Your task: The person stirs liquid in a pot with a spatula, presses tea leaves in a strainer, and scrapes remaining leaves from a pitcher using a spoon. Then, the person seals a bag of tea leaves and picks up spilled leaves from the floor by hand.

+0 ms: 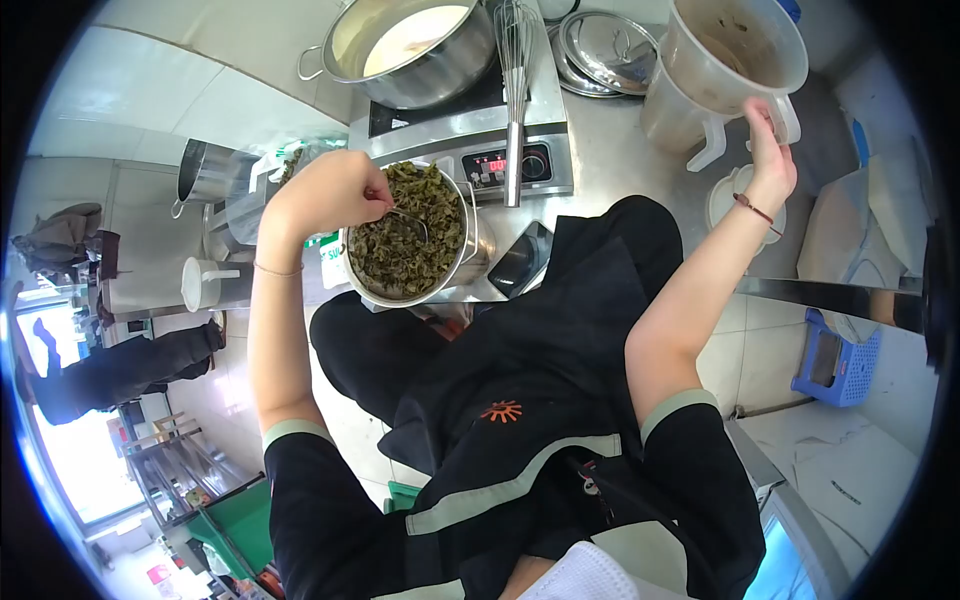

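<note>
My left hand (340, 195) is closed on the thin handle of a metal spoon (417, 224), whose end rests among wet dark green leaves (405, 260). The leaves fill a round metal pot (470, 215) with a pale rim. At the upper right, my right hand (771, 160) has its fingers hooked at the handle of a cloudy plastic pitcher (690, 45). Brown residue marks its inside. This pitcher sits in or against a second one (665, 115).
A large steel pot (430, 75) with pale contents stands on an induction cooker (555, 125). A whisk (514, 110) lies across the cooker. Steel lids (610, 50), a phone (522, 258) and a white container (722, 205) are nearby. Another person (130, 365) stands at left.
</note>
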{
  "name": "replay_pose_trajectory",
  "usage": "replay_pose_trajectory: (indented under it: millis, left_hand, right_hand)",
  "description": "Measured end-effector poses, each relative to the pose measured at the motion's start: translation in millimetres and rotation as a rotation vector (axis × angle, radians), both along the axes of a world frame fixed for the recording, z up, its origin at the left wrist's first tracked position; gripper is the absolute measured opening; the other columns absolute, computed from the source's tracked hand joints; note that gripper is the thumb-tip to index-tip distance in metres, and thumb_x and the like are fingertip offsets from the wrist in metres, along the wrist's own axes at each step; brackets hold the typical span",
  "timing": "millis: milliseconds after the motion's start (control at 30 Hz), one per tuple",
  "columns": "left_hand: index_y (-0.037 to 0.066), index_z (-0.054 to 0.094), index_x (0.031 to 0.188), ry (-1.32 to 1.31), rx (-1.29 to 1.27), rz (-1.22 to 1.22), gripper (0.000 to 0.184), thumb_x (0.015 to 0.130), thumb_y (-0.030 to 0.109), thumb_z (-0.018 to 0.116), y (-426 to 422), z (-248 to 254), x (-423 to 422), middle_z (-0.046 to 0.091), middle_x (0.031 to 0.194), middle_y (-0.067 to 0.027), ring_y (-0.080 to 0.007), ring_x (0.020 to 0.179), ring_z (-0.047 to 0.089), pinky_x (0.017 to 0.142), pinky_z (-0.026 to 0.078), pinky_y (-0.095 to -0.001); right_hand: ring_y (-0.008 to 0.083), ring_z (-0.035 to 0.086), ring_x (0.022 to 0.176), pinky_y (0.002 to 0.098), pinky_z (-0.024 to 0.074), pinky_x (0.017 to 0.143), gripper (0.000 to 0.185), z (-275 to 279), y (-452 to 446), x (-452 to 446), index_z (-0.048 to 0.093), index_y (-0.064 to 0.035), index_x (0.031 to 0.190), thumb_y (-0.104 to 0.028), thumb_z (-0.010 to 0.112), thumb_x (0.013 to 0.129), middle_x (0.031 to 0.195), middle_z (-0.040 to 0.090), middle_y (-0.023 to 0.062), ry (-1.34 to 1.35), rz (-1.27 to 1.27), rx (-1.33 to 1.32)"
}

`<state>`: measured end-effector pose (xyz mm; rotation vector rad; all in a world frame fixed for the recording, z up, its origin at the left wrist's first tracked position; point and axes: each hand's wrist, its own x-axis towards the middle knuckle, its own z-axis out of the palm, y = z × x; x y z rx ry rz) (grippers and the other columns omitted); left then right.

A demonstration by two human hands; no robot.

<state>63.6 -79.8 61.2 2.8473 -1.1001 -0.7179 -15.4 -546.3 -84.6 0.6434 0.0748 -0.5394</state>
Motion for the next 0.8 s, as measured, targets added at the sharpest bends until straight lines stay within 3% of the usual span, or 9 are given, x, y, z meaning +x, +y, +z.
replay_pose_trajectory:
  millis: [200, 300, 367, 400, 567, 633, 700, 767, 800]
  left_hand:
    - [0.003, 0.068, 0.074, -0.019, -0.047, -0.031, 0.011, 0.065, 0.009, 0.063, -2, -21, -4, 0.062, 0.066, -0.0145, -0.0284, 0.061, 0.061, 0.058, 0.047, -0.0341]
    - [0.003, 0.067, 0.074, -0.031, -0.066, 0.038, 0.011, 0.065, 0.008, 0.063, 1, -25, -13, 0.062, 0.065, -0.0142, -0.0285, 0.06, 0.06, 0.058, 0.047, -0.034]
    - [0.003, 0.067, 0.074, -0.049, -0.085, 0.042, 0.011, 0.065, 0.008, 0.062, 2, -28, -21, 0.061, 0.064, -0.014, -0.0291, 0.059, 0.06, 0.058, 0.048, -0.0337]
    - [0.003, 0.067, 0.073, -0.085, -0.079, 0.045, 0.01, 0.065, 0.007, 0.062, 1, -27, -24, 0.061, 0.063, -0.0142, -0.0293, 0.059, 0.06, 0.058, 0.048, -0.0335]
    - [0.003, 0.066, 0.07, -0.207, -0.132, 0.011, 0.008, 0.064, 0.007, 0.062, 3, -36, -31, 0.06, 0.062, -0.0153, -0.0296, 0.059, 0.06, 0.058, 0.049, -0.0339]
    - [0.003, 0.066, 0.07, -0.201, -0.13, 0.027, 0.008, 0.064, 0.007, 0.062, 1, -36, -30, 0.06, 0.062, -0.0154, -0.0298, 0.059, 0.06, 0.058, 0.049, -0.0344]
    - [0.003, 0.066, 0.069, -0.194, -0.129, 0.042, 0.008, 0.064, 0.007, 0.062, -2, -35, -28, 0.06, 0.061, -0.0154, -0.03, 0.059, 0.06, 0.058, 0.049, -0.035]
    - [0.003, 0.065, 0.065, -0.182, -0.083, 0.05, 0.007, 0.064, 0.007, 0.059, -4, -35, -28, 0.059, 0.063, -0.0159, -0.0314, 0.063, 0.06, 0.063, 0.049, -0.0386]
    - [0.003, 0.065, 0.065, -0.18, -0.088, 0.048, 0.007, 0.064, 0.007, 0.059, -5, -34, -29, 0.059, 0.063, -0.0159, -0.0314, 0.063, 0.06, 0.063, 0.049, -0.0386]
  right_hand:
    - [0.0167, 0.035, 0.083, 0.036, 0.0296, 0.076, 0.019, -14, 8, 9, 0.045, -0.0051, 0.089, -0.021, 0.033, 0.088, 0.085, 0.039, 0.0038, 0.016, -0.076, 0.097]
    - [0.0187, 0.038, 0.087, 0.0379, 0.0331, 0.075, 0.031, -37, 8, 10, 0.045, -0.0057, 0.098, -0.033, 0.031, 0.092, 0.092, 0.044, 0.0075, 0.016, -0.04, 0.128]
    - [0.021, 0.041, 0.085, 0.0373, 0.0385, 0.071, 0.023, -45, 6, 4, 0.045, -0.0038, 0.094, -0.025, 0.045, 0.085, 0.093, 0.042, 0.0088, 0.034, -0.013, 0.332]
    - [0.0239, 0.044, 0.087, 0.0385, 0.0427, 0.069, 0.028, -49, 3, 1, 0.045, -0.0029, 0.095, -0.027, 0.053, 0.082, 0.094, 0.043, 0.011, 0.065, 0.025, 0.395]
    - [0.0244, 0.045, 0.087, 0.0386, 0.0455, 0.072, 0.038, -82, -4, -18, 0.045, -0.0001, 0.092, -0.037, 0.053, 0.086, 0.093, 0.044, 0.0123, 0.106, 0.141, 0.194]
    - [0.0241, 0.049, 0.083, 0.0364, 0.0463, 0.07, 0.039, -79, 26, -26, 0.048, 0.0006, 0.091, -0.039, 0.05, 0.088, 0.086, 0.05, 0.0121, 0.342, 0.069, -0.104]
    - [0.0209, 0.052, 0.073, 0.032, 0.0469, 0.066, 0.036, -93, 59, -33, 0.051, -0.0002, 0.09, -0.037, 0.051, 0.089, 0.075, 0.054, 0.0087, 0.363, 0.163, -0.309]
    - [0.0177, 0.053, 0.063, 0.0282, 0.0465, 0.062, 0.026, -109, 83, -17, 0.055, -0.0023, 0.09, -0.028, 0.054, 0.088, 0.069, 0.055, 0.0054, 0.263, 0.529, -0.855]
    - [0.015, 0.054, 0.062, 0.0264, 0.0466, 0.061, 0.023, -97, 100, -3, 0.054, -0.0014, 0.092, -0.024, 0.055, 0.087, 0.07, 0.056, 0.0048, 0.396, 0.695, -1.211]
